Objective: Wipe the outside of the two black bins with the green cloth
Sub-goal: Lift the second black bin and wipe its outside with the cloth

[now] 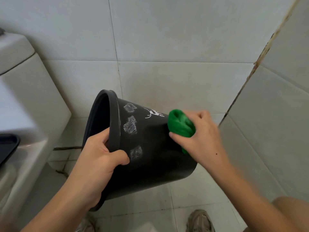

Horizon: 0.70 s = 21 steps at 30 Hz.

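A black bin point(150, 161) is held off the floor, tipped on its side with its mouth to the left. White scribble marks and a white logo show on its outer wall. My left hand point(98, 156) grips the rim, fingers curled inside and thumb on the outside. My right hand point(199, 138) holds a bunched green cloth point(180, 124) pressed against the bin's wall near its base end. Only one bin is in view.
A white toilet cistern and bowl point(25, 91) fill the left side, with a dark tray-like object point(8, 146) at the left edge. Tiled wall behind, a tiled corner wall point(267, 114) at the right. My shoes point(199, 221) stand on the tiled floor below.
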### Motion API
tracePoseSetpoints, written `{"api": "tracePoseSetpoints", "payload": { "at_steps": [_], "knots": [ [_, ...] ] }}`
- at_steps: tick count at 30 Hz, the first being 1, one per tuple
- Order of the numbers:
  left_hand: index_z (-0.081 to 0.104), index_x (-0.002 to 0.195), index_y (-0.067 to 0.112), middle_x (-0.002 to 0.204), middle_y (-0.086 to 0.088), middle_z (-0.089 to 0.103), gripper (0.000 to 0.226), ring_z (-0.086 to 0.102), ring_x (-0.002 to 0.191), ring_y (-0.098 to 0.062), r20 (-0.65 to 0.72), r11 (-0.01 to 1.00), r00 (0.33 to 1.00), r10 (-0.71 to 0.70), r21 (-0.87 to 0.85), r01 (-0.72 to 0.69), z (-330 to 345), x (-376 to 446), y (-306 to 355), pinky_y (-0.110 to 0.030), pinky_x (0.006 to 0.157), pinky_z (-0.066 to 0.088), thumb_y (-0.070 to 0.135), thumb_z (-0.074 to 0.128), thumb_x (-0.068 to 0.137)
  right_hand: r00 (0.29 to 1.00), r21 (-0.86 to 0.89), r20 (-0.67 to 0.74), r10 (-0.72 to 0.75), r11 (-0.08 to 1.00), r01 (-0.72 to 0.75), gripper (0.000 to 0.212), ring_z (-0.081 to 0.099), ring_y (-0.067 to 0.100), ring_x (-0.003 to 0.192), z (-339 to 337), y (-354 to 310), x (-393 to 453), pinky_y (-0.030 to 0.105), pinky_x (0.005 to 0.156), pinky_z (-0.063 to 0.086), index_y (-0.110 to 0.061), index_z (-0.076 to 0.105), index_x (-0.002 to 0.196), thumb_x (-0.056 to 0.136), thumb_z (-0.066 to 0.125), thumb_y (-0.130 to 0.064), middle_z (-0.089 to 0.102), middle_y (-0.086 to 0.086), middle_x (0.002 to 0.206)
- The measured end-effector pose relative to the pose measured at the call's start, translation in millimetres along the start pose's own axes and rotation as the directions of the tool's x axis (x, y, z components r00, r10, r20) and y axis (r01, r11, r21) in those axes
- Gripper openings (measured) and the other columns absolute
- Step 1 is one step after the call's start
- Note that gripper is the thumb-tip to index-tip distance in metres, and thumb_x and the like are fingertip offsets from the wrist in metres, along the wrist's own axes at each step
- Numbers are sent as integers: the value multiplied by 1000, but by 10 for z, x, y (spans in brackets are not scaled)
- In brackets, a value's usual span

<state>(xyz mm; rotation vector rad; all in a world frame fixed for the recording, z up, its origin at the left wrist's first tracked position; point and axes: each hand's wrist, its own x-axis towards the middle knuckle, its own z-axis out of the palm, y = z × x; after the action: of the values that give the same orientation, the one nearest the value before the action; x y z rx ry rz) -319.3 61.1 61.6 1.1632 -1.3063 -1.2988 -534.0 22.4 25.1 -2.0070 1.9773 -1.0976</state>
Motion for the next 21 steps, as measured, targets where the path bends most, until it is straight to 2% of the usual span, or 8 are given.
{"api": "tracePoseSetpoints", "payload": {
  "at_steps": [2,4,7,8,10,13,17,21],
  "knots": [
    [72,76,19,76,-21,68,40,64,65,-27,-18,1000,1000,-6,16,7,7,12,-15,-36,63,48,-17,59,63,989,-127,134,-61,989,78,85,44,18,116,64,-60,-71,23,81,33,-33,28,151,78,70,-41,37,-3,126],
    [73,74,22,75,-17,71,52,67,65,-25,-68,1000,997,-20,19,22,-13,30,-26,-33,60,52,-25,51,71,957,-210,267,-110,963,169,101,30,15,128,83,-94,-124,22,81,33,-28,-7,155,83,63,-44,23,-4,142],
    [73,70,22,74,-17,70,55,66,64,-25,-126,1000,992,-17,-3,17,-58,55,-12,-29,57,53,-26,48,71,933,-203,321,-165,950,238,113,23,12,133,74,-136,-178,22,86,39,-22,-25,150,85,63,-51,19,-5,148],
    [73,68,24,71,-14,70,56,65,63,-24,-128,1000,992,-10,-3,10,-69,55,-5,-28,56,53,-27,48,71,941,-189,298,-159,957,221,113,26,11,132,77,-141,-178,22,90,38,-20,-19,152,84,65,-52,25,-6,148],
    [73,65,27,68,-6,71,59,67,61,-20,-128,1000,992,3,4,-3,-91,48,-5,-23,53,55,-26,49,71,984,-91,139,-108,988,121,99,40,13,123,99,-106,-132,20,86,33,-18,18,153,78,75,-48,46,-6,137],
    [73,69,24,70,-6,72,43,69,63,-22,-121,999,992,35,-33,-40,-120,41,1,-24,54,55,-16,60,62,976,12,-187,-117,993,121,56,58,20,94,116,-9,-1,19,74,32,-18,64,116,69,80,-44,64,-2,101],
    [73,74,20,75,-9,72,37,69,68,-25,-107,993,993,43,-102,-54,-146,31,-14,-27,58,56,-2,56,49,902,10,-384,-199,975,220,41,47,18,92,59,9,76,20,81,34,-16,73,101,72,70,-44,58,1,93],
    [72,73,17,75,-11,69,38,65,67,-26,-83,988,996,40,-147,-52,-41,42,-27,-30,60,54,-5,54,48,889,143,-333,-313,915,376,37,54,23,91,136,-134,-57,27,83,45,-10,74,104,79,70,-37,52,6,99]
  ]
}}
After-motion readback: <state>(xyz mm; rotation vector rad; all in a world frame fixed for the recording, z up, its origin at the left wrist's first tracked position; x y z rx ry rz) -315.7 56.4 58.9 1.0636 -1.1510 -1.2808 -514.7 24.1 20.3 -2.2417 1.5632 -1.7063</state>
